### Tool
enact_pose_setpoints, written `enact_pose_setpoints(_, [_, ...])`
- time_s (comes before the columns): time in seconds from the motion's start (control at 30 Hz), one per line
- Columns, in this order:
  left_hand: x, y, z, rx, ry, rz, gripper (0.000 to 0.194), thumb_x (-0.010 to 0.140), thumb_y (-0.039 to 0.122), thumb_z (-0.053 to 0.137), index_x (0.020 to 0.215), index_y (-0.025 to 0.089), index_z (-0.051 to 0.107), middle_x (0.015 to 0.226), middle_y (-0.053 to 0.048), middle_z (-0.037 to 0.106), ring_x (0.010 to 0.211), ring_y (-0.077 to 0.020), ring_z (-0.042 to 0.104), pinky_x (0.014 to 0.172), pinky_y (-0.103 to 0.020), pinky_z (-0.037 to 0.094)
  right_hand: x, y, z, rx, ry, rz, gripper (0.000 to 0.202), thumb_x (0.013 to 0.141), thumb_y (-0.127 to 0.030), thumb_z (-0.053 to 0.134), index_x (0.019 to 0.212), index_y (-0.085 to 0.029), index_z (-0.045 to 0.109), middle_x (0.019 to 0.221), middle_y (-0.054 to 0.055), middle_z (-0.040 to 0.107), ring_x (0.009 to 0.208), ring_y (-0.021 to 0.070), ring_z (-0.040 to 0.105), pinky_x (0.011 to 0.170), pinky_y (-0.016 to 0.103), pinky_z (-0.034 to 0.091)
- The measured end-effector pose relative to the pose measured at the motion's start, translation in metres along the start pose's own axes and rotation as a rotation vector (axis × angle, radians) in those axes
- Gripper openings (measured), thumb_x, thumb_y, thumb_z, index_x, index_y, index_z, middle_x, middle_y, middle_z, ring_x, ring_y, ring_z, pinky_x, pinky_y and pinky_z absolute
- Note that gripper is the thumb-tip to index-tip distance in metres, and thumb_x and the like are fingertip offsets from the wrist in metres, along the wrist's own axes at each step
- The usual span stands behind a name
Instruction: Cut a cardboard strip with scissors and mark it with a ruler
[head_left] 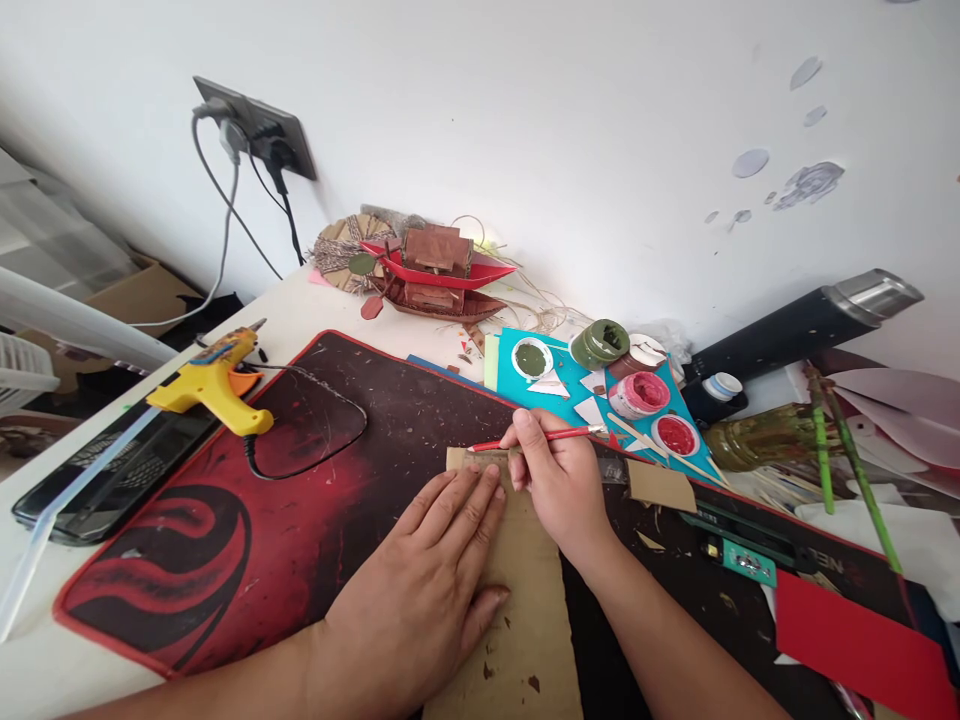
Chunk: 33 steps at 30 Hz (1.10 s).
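My left hand [427, 560] lies flat with its fingers stretched over a long strip of brown cardboard [517, 620], pressing near its far end. Between the fingers and thumb of my right hand [555, 470] is a red pencil [491, 443], its tip at the strip's far left corner. A thin straightedge, perhaps a clear ruler [613, 470], runs along that end, partly hidden by both hands. A small cardboard piece [660, 486] lies right of my right hand. The strip rests on a black and red mat [300, 510].
A yellow glue gun [214, 385] with a looping cord sits at left on a black case. At the back stand two model boats [442, 262]. Open paint pots [639, 394] crowd a blue sheet [555, 350]. A green cutter [750, 563], red card [855, 640] and black flask [795, 325] are at right.
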<state>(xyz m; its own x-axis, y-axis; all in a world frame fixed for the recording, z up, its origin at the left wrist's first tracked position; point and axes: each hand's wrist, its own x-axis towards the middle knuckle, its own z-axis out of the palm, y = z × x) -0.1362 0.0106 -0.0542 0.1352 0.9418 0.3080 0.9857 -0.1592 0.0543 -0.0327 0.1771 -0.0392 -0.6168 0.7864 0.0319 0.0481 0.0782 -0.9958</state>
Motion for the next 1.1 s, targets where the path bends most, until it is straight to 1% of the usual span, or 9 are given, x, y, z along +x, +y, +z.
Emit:
enact_pose_setpoints(0.1, [0.0005,0.0001,-0.0006,0.0,0.001,0.0,0.071,0.115,0.055,0.039,0.163,0.005,0.049,0.168,-0.016,0.055,0.154,-0.032,0.049,0.133,-0.046,0.015,0.0001,0.0014,-0.0001,0.008,0.002,0.0,0.054,0.106,-0.067,0.064,0.078,-0.02,0.067,0.052,-0.005,0.054,0.045,0.0108,0.05,0.048,0.024,0.041])
enact_pose_setpoints(0.27, [0.0006,0.0007,-0.0004,0.005,0.008,-0.002,0.067,0.114,0.05,0.041,0.163,0.005,0.05,0.168,-0.016,0.056,0.153,-0.0311,0.05,0.133,-0.046,0.016,-0.0008,0.0018,-0.0004,0.044,0.008,0.011,0.054,0.105,-0.068,0.064,0.079,-0.021,0.066,0.052,-0.006,0.053,0.045,0.0104,0.049,0.047,0.023,0.039])
enact_pose_setpoints(0.47, [0.0008,0.0006,-0.0001,0.001,0.013,-0.002,0.067,0.113,0.05,0.043,0.163,0.005,0.05,0.167,-0.016,0.057,0.152,-0.0316,0.051,0.133,-0.046,0.017,-0.0006,-0.0012,-0.0001,-0.008,-0.001,-0.002,0.055,0.105,-0.068,0.064,0.077,-0.02,0.066,0.051,-0.005,0.054,0.045,0.0109,0.05,0.048,0.024,0.04])
enact_pose_setpoints(0.67, [0.0003,0.0005,-0.0004,0.001,0.006,-0.003,0.072,0.115,0.057,0.04,0.163,0.005,0.049,0.168,-0.016,0.055,0.154,-0.0318,0.049,0.132,-0.046,0.018,-0.0005,0.0003,0.0006,0.022,0.011,0.001,0.054,0.105,-0.068,0.065,0.079,-0.021,0.067,0.052,-0.005,0.054,0.045,0.0111,0.051,0.048,0.024,0.04])
enact_pose_setpoints(0.83, [-0.0005,0.0005,0.0002,0.001,-0.005,-0.007,0.073,0.114,0.058,0.04,0.164,0.005,0.049,0.169,-0.017,0.054,0.155,-0.0326,0.048,0.133,-0.047,0.017,-0.0013,0.0009,-0.0002,0.052,0.017,0.016,0.055,0.104,-0.07,0.065,0.079,-0.021,0.066,0.052,-0.005,0.053,0.045,0.0108,0.049,0.047,0.023,0.039])
enact_pose_setpoints(0.93, [-0.0007,0.0004,0.0003,0.002,-0.007,-0.007,0.072,0.114,0.056,0.041,0.164,0.005,0.048,0.169,-0.016,0.054,0.155,-0.0323,0.048,0.133,-0.047,0.018,-0.0013,-0.0006,-0.0004,0.022,0.009,0.01,0.055,0.105,-0.069,0.064,0.078,-0.021,0.067,0.052,-0.005,0.054,0.045,0.0112,0.049,0.048,0.024,0.04])
enact_pose_setpoints(1.1, [-0.0006,0.0005,-0.0002,0.01,0.003,-0.002,0.068,0.112,0.048,0.045,0.164,0.005,0.047,0.168,-0.016,0.055,0.155,-0.0315,0.049,0.134,-0.046,0.016,-0.0004,-0.0025,0.0001,-0.042,-0.002,-0.007,0.055,0.106,-0.068,0.062,0.077,-0.021,0.066,0.052,-0.004,0.054,0.046,0.0121,0.051,0.05,0.025,0.043])
